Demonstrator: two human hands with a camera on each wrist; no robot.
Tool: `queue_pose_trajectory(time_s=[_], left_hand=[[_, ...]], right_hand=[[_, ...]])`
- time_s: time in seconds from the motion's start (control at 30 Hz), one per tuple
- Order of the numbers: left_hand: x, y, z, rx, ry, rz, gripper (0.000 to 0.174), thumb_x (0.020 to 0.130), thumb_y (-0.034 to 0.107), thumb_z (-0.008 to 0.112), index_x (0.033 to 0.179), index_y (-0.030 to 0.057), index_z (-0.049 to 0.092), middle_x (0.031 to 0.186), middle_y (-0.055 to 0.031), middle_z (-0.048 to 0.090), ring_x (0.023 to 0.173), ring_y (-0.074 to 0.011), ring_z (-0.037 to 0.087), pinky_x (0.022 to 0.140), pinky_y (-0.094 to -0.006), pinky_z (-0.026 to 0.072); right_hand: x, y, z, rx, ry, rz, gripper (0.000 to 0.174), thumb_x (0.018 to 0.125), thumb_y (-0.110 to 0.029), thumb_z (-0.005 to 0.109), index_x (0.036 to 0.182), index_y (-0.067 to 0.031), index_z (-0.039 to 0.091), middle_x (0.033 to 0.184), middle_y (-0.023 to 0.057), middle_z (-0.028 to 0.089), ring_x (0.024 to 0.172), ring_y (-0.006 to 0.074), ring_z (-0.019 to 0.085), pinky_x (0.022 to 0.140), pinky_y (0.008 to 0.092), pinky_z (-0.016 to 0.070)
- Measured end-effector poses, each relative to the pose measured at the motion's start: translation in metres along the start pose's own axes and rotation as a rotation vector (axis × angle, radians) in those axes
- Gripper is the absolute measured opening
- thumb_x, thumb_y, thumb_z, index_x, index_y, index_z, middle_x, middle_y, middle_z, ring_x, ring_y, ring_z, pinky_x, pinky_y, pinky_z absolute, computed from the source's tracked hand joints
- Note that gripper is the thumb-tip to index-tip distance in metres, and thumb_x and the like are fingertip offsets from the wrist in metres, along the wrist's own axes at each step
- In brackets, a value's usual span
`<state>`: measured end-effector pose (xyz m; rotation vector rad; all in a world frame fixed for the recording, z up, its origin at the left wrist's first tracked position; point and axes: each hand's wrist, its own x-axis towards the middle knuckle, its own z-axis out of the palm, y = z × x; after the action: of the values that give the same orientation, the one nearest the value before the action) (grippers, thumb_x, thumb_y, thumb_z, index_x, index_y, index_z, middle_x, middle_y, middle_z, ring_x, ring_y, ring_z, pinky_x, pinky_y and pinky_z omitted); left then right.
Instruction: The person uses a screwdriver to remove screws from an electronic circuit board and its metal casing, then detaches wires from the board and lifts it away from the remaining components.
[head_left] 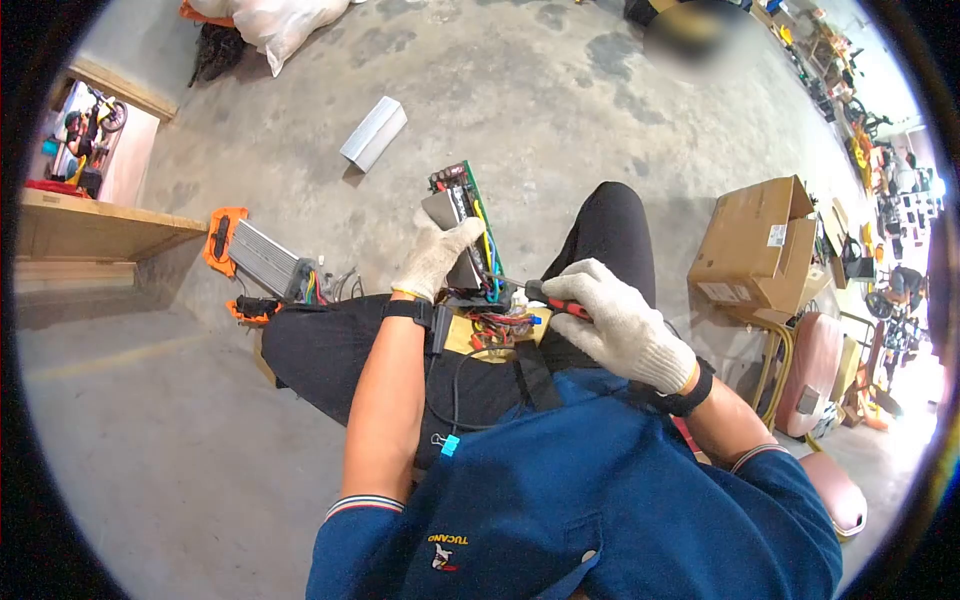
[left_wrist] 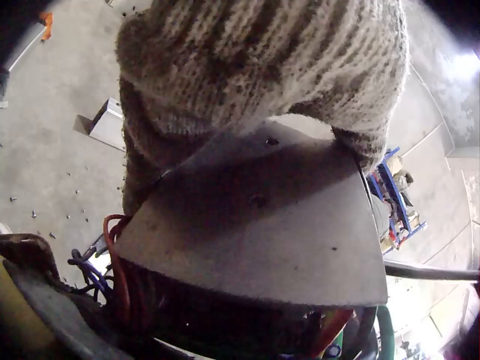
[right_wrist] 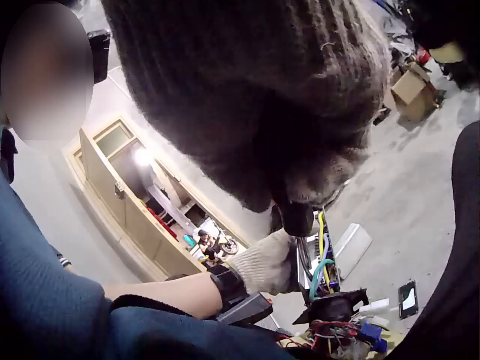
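Right grip [head_left: 622, 325] on screwdriver [head_left: 568, 305], shirt [head_left: 530, 470] reading "TUCANO"

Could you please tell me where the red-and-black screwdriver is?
In the head view, right of centre, the screwdriver is in the person's right hand, its shaft reaching toward the coloured wires beside the left hand.

a stained concrete floor [head_left: 520, 110] stretches past a cardboard box [head_left: 750, 245].
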<state>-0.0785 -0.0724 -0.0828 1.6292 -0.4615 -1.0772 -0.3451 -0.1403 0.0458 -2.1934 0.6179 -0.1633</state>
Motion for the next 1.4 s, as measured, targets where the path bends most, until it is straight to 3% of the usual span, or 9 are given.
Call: queue_pose_trajectory(time_s=[0.2, 0.37, 0.53, 0.6, 0.77, 0.83, 0.97, 1.03, 1.4], left_hand=[[0.012, -0.008, 0.0, -0.037, -0.028, -0.01, 0.087, 0.083, 0.028, 0.096, 0.145, -0.0016, 0.044, 0.123, -0.0141, 0.067, 0.1, -0.0233, 0.073, 0.082, -0.0376, 0.0651], [0.01, -0.013, -0.002, -0.142, -0.102, -0.023, 0.096, 0.081, 0.03, 0.099, 0.148, -0.0006, 0.036, 0.125, -0.0138, 0.064, 0.104, -0.0228, 0.071, 0.085, -0.0376, 0.0647], [0.008, -0.011, -0.003, -0.104, -0.085, -0.042, 0.087, 0.083, 0.021, 0.095, 0.145, 0.0004, 0.036, 0.118, -0.0125, 0.065, 0.097, -0.0208, 0.071, 0.079, -0.0363, 0.0651], [0.013, -0.016, -0.004, -0.12, -0.098, -0.029, 0.087, 0.083, 0.021, 0.094, 0.144, -0.0006, 0.036, 0.117, -0.0122, 0.065, 0.096, -0.0208, 0.071, 0.079, -0.0359, 0.0651], [0.012, -0.017, -0.005, -0.084, -0.145, -0.017, 0.086, 0.083, 0.022, 0.091, 0.144, -0.0029, 0.036, 0.117, -0.0128, 0.065, 0.092, -0.0212, 0.072, 0.078, -0.0354, 0.0653], [0.012, -0.026, 0.001, -0.132, -0.044, 0.08, 0.059, 0.089, 0.017, 0.089, 0.133, 0.0017, 0.052, 0.106, -0.0109, 0.071, 0.081, -0.0208, 0.074, 0.068, -0.0384, 0.0667], [0.011, -0.021, -0.004, -0.068, -0.103, -0.014, 0.06, 0.088, 0.017, 0.089, 0.133, 0.002, 0.051, 0.107, -0.0116, 0.071, 0.084, -0.0216, 0.075, 0.069, -0.0377, 0.0668], [0.009, -0.011, -0.004, -0.074, -0.129, 0.017, 0.086, 0.084, 0.021, 0.09, 0.146, -0.0035, 0.036, 0.118, -0.0142, 0.065, 0.093, -0.022, 0.073, 0.078, -0.0365, 0.0659], [0.01, -0.016, -0.001, -0.077, -0.072, -0.001, 0.08, 0.086, 0.018, 0.09, 0.142, -0.0026, 0.037, 0.116, -0.0125, 0.065, 0.089, -0.0193, 0.073, 0.073, -0.0356, 0.0666]], right_hand=[[0.001, -0.011, 0.002, -0.052, -0.064, 0.026, 0.037, 0.102, -0.022, 0.077, 0.134, -0.0095, 0.065, 0.121, 0.0182, 0.063, 0.109, 0.0442, 0.071, 0.091, 0.0524, 0.0588], [0.002, -0.018, 0.006, -0.093, -0.072, 0.06, 0.037, 0.097, -0.013, 0.081, 0.131, -0.0073, 0.068, 0.128, 0.0162, 0.065, 0.114, 0.0393, 0.072, 0.096, 0.0472, 0.0604], [-0.002, -0.016, 0.011, -0.061, -0.058, 0.038, 0.04, 0.096, -0.013, 0.082, 0.133, -0.0079, 0.068, 0.13, 0.0153, 0.065, 0.114, 0.0383, 0.072, 0.096, 0.046, 0.0602], [-0.001, -0.013, 0.009, -0.007, 0.031, -0.057, 0.036, 0.098, -0.018, 0.081, 0.13, -0.0069, 0.068, 0.118, 0.0183, 0.066, 0.106, 0.0401, 0.071, 0.092, 0.0474, 0.0588], [0.003, -0.01, -0.001, 0.078, 0.116, 0.058, 0.034, 0.096, -0.015, 0.081, 0.127, -0.0058, 0.073, 0.113, 0.0173, 0.068, 0.106, 0.0368, 0.07, 0.092, 0.0434, 0.0571], [0.004, -0.006, -0.004, 0.057, 0.117, 0.051, 0.035, 0.095, -0.014, 0.081, 0.129, -0.006, 0.073, 0.113, 0.0175, 0.068, 0.106, 0.0362, 0.07, 0.092, 0.0434, 0.057], [0.008, -0.003, -0.005, 0.018, 0.129, 0.022, 0.035, 0.095, -0.015, 0.08, 0.128, -0.0061, 0.073, 0.112, 0.0178, 0.067, 0.106, 0.0357, 0.07, 0.093, 0.0431, 0.0562], [0.011, -0.003, -0.004, 0.039, 0.123, 0.048, 0.034, 0.095, -0.015, 0.08, 0.127, -0.0061, 0.073, 0.111, 0.0177, 0.067, 0.105, 0.0357, 0.07, 0.093, 0.0432, 0.056], [0.016, -0.001, -0.004, 0.032, 0.089, 0.066, 0.03, 0.097, -0.016, 0.078, 0.125, -0.0074, 0.074, 0.11, 0.017, 0.067, 0.104, 0.0351, 0.07, 0.092, 0.0427, 0.0565]])
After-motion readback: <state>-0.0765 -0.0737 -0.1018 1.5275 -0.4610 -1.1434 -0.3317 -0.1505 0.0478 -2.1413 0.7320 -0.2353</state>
